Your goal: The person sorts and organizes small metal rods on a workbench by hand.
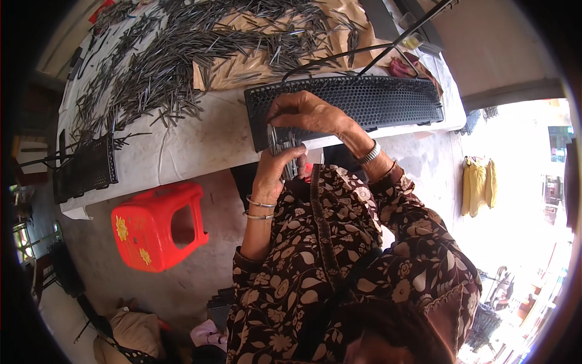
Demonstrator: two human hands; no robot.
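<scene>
Near the front edge of the table, by the left end of a black rack, grips an upright, slightly tilted bunch of strips in the left hand, with the thumb across the front and the fingers wrapped around it. Holds the right hand at the upper end with bent fingers; cannot tell whether pinching a strip or only touching the tips.

Seems to be gathering strips and evening their ends. Probably calls next for keeping the left grip snug while nudging stray ends level with the right fingertips.

Looks stiff, narrow and straight in the bunch, perhaps metal, with pale glints on dark grey. Repeats that needle-like shape in the tangled pile, spread from the far edge toward the left corner, partly over creased brown paper. Along the front edge, note smooth black in the rack, pierced by rows of small round holes. Below that edge, toward the left corner, note a glossy red stool with rounded corners and yellow flowers.
</scene>
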